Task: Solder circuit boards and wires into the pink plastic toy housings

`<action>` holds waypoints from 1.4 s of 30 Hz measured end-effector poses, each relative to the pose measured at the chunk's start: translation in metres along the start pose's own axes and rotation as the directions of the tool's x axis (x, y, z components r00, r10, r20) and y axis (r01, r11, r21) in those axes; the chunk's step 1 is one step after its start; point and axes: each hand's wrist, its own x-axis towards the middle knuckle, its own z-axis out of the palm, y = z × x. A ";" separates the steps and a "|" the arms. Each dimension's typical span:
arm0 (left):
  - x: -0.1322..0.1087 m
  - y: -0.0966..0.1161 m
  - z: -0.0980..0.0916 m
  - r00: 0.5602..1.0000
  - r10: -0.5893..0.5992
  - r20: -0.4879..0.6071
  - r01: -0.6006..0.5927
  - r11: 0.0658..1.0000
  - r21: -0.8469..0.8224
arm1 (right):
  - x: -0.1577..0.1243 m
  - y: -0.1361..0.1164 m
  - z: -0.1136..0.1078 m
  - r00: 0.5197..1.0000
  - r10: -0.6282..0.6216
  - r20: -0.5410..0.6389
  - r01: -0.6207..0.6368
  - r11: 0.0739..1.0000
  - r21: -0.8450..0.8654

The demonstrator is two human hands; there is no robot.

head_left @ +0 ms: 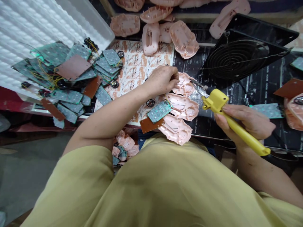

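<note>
In my right hand is a yellow soldering iron, its fingers wrapped round the handle. The metal tip points left, close to the far pink plastic shell. My left hand is closed in a pinch at that shell's left end; what its fingertips hold, if anything, is hidden. Nearer me lie a second pink shell and a third pink shell, both with thin wires inside. A green circuit board and a brown board overlap their left ends, and a small round speaker is beside them.
A pile of wired circuit boards spreads at the left by a white ridged foam tray. More pink shells lie at the back. A black fan stands at the back right, with another circuit board below it.
</note>
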 end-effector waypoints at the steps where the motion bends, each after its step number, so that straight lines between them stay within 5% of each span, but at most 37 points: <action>1: 0.000 0.000 0.000 1.000 -0.002 0.002 0.002 1.000 0.005 | 0.000 0.000 0.001 1.000 0.002 -0.003 -0.002 1.000 0.007; 7: 0.001 0.002 0.000 1.000 -0.013 0.022 0.012 0.999 0.035 | 0.000 -0.001 0.005 0.999 0.045 0.023 -0.040 0.978 -0.202; 12: -0.001 0.007 -0.005 0.999 -0.001 0.034 -0.002 0.997 0.074 | 0.003 0.001 0.009 0.999 -0.039 -0.012 0.036 0.986 -0.160; 18: -0.017 0.000 -0.048 0.981 -0.044 -0.190 0.068 0.990 0.121 | -0.002 0.007 0.015 0.996 -0.032 -0.078 0.020 0.989 -0.147; 22: -0.029 -0.023 -0.063 0.983 -0.136 -0.123 0.152 0.980 0.130 | -0.005 0.009 0.015 0.998 -0.007 -0.067 -0.001 0.992 -0.127; 28: -0.038 -0.044 -0.050 0.990 -0.134 -0.043 0.138 0.979 0.147 | -0.004 0.009 0.019 0.994 -0.026 -0.102 0.014 0.993 -0.113; 35: -0.039 -0.043 -0.041 0.994 -0.103 -0.019 0.105 0.960 0.260 | -0.007 0.011 0.019 0.995 -0.014 -0.100 0.006 0.997 -0.081; 42: -0.039 -0.036 -0.061 0.984 -0.157 0.078 0.133 0.959 0.248 | -0.012 0.014 0.020 0.993 -0.010 -0.121 0.003 0.998 -0.061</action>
